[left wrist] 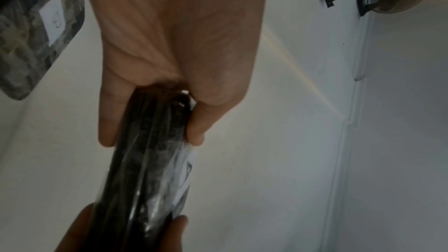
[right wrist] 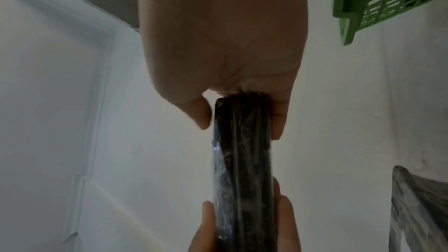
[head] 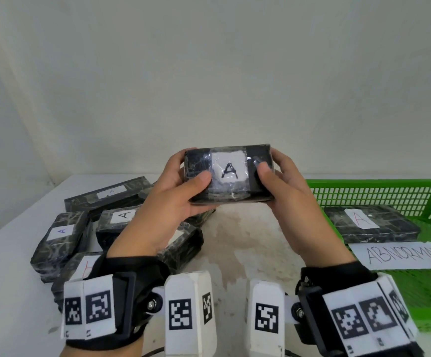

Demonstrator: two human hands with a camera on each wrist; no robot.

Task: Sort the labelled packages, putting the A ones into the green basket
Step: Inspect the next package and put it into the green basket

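Note:
Both hands hold up a black wrapped package (head: 228, 173) above the table, its white label with a black A facing me. My left hand (head: 180, 186) grips its left end, thumb on the front. My right hand (head: 278, 184) grips its right end the same way. The left wrist view shows the package (left wrist: 150, 160) edge-on between my left hand (left wrist: 150, 139) and the other hand's fingers. In the right wrist view the package (right wrist: 242, 160) is edge-on in my right hand (right wrist: 242, 131). The green basket (head: 379, 184) stands at the right, with one package (head: 369, 222) labelled with a red A inside.
Several black wrapped packages (head: 62, 235) with white labels lie piled on the white table (head: 8, 279) at the left, below my left arm. A paper sign reading ABNORMAL (head: 405, 255) lies in the basket. A plain wall stands behind the table.

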